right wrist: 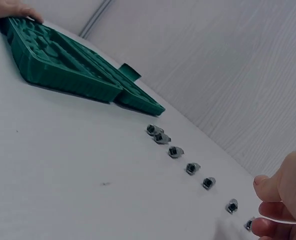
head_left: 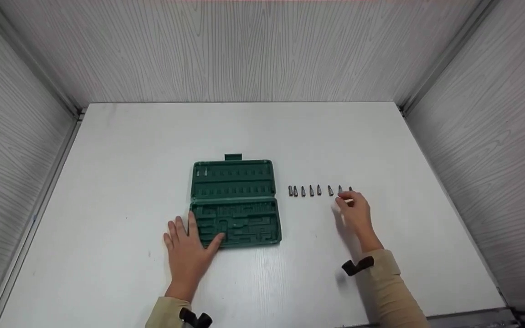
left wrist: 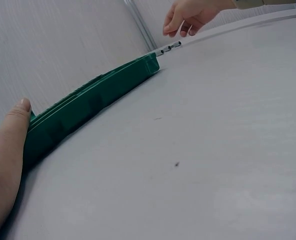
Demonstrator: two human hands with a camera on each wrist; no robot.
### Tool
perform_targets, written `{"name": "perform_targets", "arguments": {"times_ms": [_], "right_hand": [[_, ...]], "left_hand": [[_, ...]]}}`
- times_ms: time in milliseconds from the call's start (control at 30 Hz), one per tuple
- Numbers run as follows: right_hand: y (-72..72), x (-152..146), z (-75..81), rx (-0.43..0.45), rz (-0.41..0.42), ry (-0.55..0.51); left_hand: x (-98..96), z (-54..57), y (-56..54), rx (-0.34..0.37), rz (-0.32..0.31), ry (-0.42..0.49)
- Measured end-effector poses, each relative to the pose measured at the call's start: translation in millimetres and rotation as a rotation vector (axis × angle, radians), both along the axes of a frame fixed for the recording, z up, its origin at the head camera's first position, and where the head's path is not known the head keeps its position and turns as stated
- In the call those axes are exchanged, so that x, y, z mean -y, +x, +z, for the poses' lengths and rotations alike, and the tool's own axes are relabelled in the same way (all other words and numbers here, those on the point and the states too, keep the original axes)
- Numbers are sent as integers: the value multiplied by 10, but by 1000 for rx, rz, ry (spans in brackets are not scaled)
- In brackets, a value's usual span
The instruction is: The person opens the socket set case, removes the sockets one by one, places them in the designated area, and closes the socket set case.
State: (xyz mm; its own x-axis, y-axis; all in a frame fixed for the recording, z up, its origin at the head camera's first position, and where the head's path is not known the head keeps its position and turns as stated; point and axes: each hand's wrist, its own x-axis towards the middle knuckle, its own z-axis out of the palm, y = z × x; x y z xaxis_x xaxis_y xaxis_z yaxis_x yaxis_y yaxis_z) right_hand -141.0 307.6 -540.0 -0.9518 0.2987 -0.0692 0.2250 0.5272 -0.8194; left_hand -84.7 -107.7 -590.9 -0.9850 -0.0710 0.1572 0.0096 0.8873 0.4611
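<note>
lays left hand (head_left: 187, 256) with spread fingers against open green case (head_left: 233, 199) on bench (head_left: 130, 150); poises right hand (head_left: 357, 215) with loosely bent, parted fingers near metal bits (head_left: 311, 191) lined up right of case.

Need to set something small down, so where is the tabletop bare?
The tabletop is bare behind the green tool case up to the back wall, left of the left hand, and between case and right hand, in front of the driver bits. It is crowded along the bits, with the right hand at the row's right end.
</note>
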Motion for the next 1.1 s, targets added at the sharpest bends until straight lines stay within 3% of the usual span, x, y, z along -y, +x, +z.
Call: {"name": "perform_targets", "arguments": {"times_ms": [300, 700, 1100], "right_hand": [[-15, 319, -6, -45, 121, -5], [-97, 721, 27, -168, 237, -35], [-182, 1181, 20, -210, 373, -31]], "left_hand": [[-6, -4, -8, -11, -4, -5], [-13, 2, -11, -22, 3, -5], [-3, -20, 0, -12, 10, -9]]}}
